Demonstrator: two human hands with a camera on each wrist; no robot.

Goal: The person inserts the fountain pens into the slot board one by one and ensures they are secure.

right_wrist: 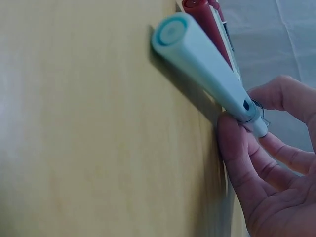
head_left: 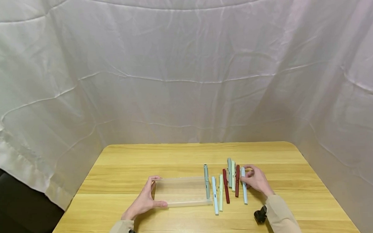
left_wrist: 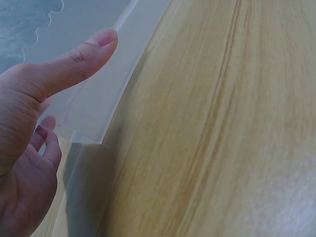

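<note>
My left hand [head_left: 144,201] grips the left end of a clear plastic tray [head_left: 180,191], thumb on the near side and fingers at the far corner. In the left wrist view, wavy notches show along part of the tray [left_wrist: 106,106]. A grey-green pen [head_left: 206,184] lies across the tray's right end. On the right, my right hand [head_left: 257,180] pinches a light blue pen [head_left: 245,196] between thumb and fingers at its far half. The right wrist view shows that pen [right_wrist: 205,64] slanting, its round near end towards the camera.
Between tray and right hand lie several capped pens: light blue [head_left: 215,197], pale green [head_left: 221,194], dark red [head_left: 226,187], grey-green [head_left: 229,171], pale green [head_left: 233,178] and dark red [head_left: 237,183]. White curtains [head_left: 198,105] surround the wooden table [head_left: 114,174].
</note>
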